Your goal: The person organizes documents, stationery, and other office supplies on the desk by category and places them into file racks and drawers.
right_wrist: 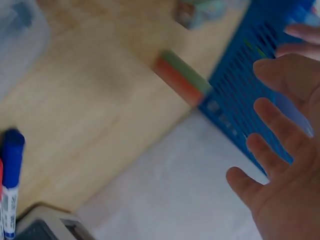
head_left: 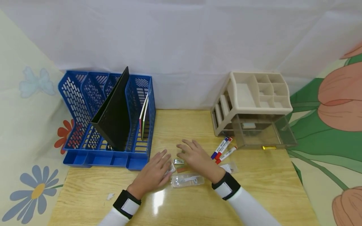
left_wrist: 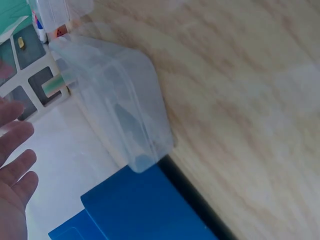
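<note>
My left hand [head_left: 154,172] is above the table, just right of the blue file rack [head_left: 108,157], its fingers loosely extended. It partly covers a small clear case [head_left: 171,169] in the head view; contact cannot be told. In the left wrist view the fingers [left_wrist: 17,165] stand apart from a clear plastic box [left_wrist: 115,95]. My right hand [head_left: 198,158] hovers with spread fingers and holds nothing. Near it lie a small box [head_left: 178,161] and an orange-and-green block [right_wrist: 180,77]. A clear box with a white item inside [head_left: 187,180] lies between the wrists.
Several markers [head_left: 223,149] lie right of my right hand, beside a beige organizer [head_left: 261,110] whose clear drawer [head_left: 266,138] is pulled out. A black folder [head_left: 116,116] and thin booklets [head_left: 144,116] stand in the rack. A white scrap [head_left: 110,196] lies front left.
</note>
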`<action>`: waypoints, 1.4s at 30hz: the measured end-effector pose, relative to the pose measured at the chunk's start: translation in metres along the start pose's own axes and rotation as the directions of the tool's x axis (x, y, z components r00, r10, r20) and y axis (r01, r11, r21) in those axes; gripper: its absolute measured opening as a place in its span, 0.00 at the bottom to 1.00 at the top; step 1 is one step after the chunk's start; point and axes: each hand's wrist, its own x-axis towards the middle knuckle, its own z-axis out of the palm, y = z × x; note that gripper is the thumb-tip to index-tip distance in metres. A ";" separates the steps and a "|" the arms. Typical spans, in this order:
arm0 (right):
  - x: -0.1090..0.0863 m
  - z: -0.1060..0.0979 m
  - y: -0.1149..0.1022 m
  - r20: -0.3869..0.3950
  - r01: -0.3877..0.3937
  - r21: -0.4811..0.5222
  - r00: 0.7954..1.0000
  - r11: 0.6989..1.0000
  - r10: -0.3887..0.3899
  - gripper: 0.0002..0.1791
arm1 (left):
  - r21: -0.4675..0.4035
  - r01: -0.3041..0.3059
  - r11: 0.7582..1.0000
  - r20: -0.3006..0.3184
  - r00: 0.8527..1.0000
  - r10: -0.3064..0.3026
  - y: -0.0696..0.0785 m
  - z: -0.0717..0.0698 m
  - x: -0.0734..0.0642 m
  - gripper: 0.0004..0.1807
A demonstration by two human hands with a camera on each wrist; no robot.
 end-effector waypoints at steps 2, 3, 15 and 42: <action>0.001 0.009 0.000 0.024 0.012 -0.008 1.000 1.000 -0.012 0.17 | 0.002 -0.004 1.000 -0.006 1.000 0.004 0.002 0.002 0.000 0.20; 0.002 0.012 0.001 0.033 0.019 -0.013 0.999 1.000 -0.018 0.16 | 0.004 -0.004 1.000 -0.004 1.000 0.004 0.003 0.003 0.000 0.19; 0.002 0.039 0.021 0.029 -0.034 -0.021 0.999 0.999 0.035 0.16 | -0.024 0.089 0.996 -0.001 0.996 -0.089 0.010 0.013 0.005 0.23; -0.006 0.029 0.037 -0.090 -0.297 0.174 0.945 0.939 0.315 0.11 | -0.008 0.179 0.984 -0.019 0.984 -0.179 0.003 0.010 0.010 0.23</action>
